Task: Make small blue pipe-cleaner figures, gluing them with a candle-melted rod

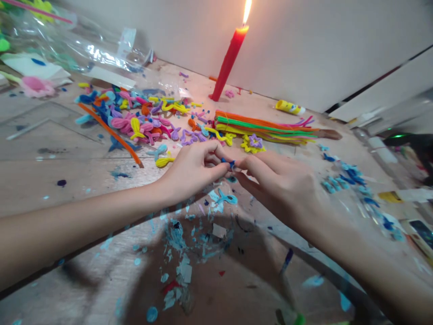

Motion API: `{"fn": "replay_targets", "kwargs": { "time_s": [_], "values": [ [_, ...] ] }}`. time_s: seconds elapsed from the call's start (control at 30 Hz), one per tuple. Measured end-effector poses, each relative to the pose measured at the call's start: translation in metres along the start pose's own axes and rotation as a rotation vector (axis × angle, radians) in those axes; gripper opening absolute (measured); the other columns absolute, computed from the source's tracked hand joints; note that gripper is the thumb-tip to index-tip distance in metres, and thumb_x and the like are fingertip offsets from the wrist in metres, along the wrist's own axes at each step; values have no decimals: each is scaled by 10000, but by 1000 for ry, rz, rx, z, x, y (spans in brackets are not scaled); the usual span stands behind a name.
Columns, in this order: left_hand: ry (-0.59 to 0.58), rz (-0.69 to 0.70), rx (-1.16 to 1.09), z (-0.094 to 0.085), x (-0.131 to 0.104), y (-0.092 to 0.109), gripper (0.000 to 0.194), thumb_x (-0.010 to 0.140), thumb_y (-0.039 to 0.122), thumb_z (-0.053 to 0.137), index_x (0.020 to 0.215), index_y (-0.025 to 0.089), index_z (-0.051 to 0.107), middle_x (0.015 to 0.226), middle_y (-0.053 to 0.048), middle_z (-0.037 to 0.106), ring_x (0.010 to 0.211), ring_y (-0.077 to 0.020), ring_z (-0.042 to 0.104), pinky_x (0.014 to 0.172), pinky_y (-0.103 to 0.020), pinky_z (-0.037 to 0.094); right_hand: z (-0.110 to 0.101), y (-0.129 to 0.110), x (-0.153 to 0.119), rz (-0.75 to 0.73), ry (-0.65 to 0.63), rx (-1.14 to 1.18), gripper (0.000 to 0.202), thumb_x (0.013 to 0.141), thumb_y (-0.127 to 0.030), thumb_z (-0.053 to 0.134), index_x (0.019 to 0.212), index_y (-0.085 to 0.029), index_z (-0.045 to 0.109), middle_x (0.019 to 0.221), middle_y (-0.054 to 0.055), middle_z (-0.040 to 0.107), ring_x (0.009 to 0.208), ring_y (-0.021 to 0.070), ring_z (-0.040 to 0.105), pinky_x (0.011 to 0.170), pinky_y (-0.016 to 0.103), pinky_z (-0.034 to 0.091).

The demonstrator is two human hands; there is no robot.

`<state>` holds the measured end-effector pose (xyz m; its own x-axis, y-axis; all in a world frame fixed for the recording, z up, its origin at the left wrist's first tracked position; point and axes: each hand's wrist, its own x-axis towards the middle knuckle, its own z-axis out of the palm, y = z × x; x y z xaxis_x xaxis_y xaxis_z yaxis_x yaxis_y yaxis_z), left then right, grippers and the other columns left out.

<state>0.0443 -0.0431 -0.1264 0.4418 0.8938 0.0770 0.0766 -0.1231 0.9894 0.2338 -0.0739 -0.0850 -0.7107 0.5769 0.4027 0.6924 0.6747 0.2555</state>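
Note:
My left hand (194, 169) and my right hand (282, 180) meet above the middle of the table. Between their fingertips is a small dark-blue piece (232, 165), perhaps a bit of pipe cleaner; fingers cover most of it. Each hand is closed in a pinch on it. Just beneath lies a light-blue pipe-cleaner loop (228, 197). Close behind my fingers are a purple and yellow pipe-cleaner flower (255, 142) and a bundle of pipe cleaners (264, 126) in orange, green and yellow.
A lit red candle (230, 63) stands at the back, behind the hands. A heap of twisted pipe-cleaner pieces (145, 122) spreads to its left, with an orange pipe cleaner (111, 135) in front. Blue pieces (352, 174) lie on the right. Paint flecks and scraps dot the tabletop (84, 212).

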Motion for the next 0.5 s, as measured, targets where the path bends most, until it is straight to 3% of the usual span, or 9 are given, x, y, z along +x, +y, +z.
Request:
{"fn": "replay_targets", "kwargs": {
  "time_s": [0.23,0.5],
  "values": [
    [66,-184,-180,3,2,16,111,828,146,629,771,172,538,717,-17,726,580,-106,683,505,-182,500,13,5,-15,150,247,264,139,891,-156,624,1008,-217,668,905,61,755,747,177,706,660,300,565],
    [55,-155,-180,2,1,16,97,831,137,642,791,165,558,745,-28,735,659,-131,720,519,-183,531,14,12,-17,259,236,412,197,875,-175,632,1065,-212,667,908,33,747,725,157,709,646,293,588]
  ]
}}
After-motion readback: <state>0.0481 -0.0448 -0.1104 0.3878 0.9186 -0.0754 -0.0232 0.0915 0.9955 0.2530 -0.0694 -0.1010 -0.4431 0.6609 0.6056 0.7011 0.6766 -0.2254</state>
